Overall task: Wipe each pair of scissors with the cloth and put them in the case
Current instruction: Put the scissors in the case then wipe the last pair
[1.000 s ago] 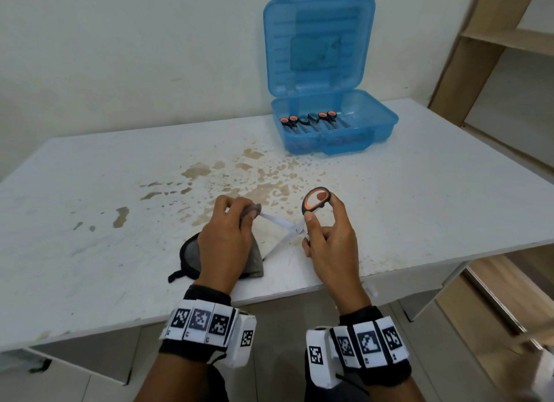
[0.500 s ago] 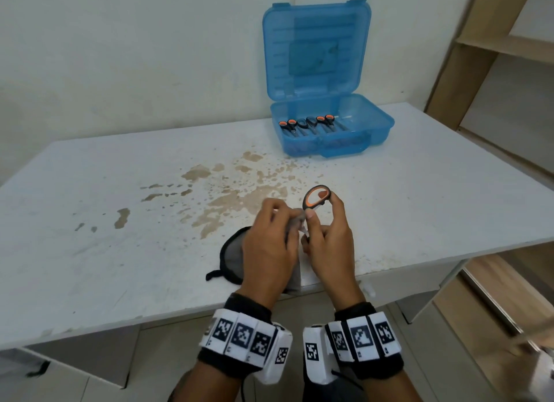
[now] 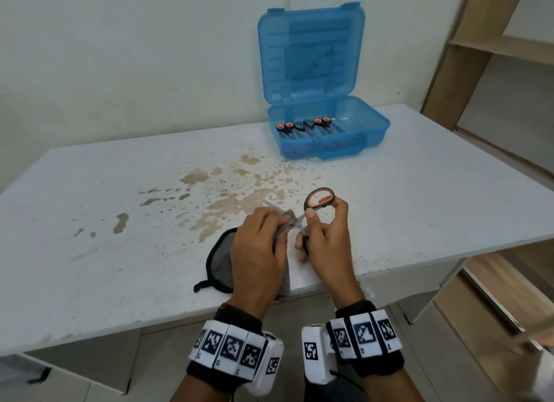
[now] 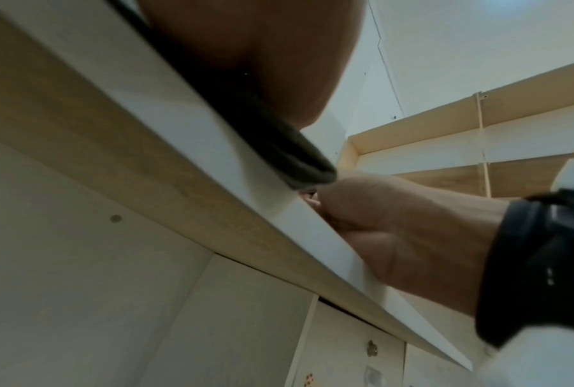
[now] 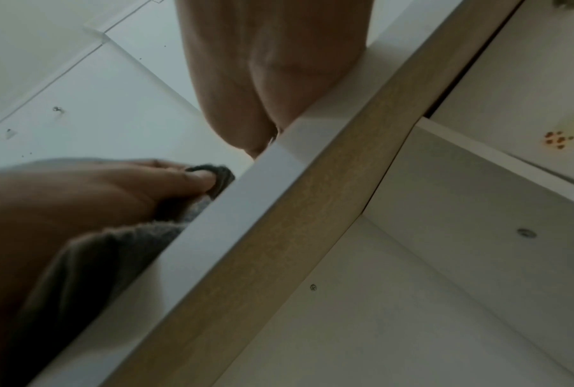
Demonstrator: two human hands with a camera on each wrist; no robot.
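Note:
On the white table [image 3: 120,252], near its front edge, my right hand [image 3: 325,211] grips a pair of scissors [image 3: 319,198] by its black and orange handles, one loop raised. The scissors stand open. My left hand [image 3: 280,222] pinches a fold of the grey cloth [image 3: 221,259] around one blade close to the pivot, and the blade tip [image 3: 269,204] shows beyond the cloth. The rest of the cloth lies on the table under my left hand. In the right wrist view my left fingers [image 5: 192,179] press the cloth [image 5: 217,174]. The blue case [image 3: 371,123] stands open at the back.
Several scissors [image 3: 302,125] lie side by side in the case, whose lid [image 3: 311,51] stands upright against the wall. Brown stains [image 3: 239,192] mark the middle of the table. A wooden shelf unit [image 3: 485,48] stands to the right. Both wrist views show the table's front edge [image 4: 212,199] from below.
My left hand has slid the cloth along the blade from its tip towards the pivot, close to my right hand. The right hand kept its hold on the handles.

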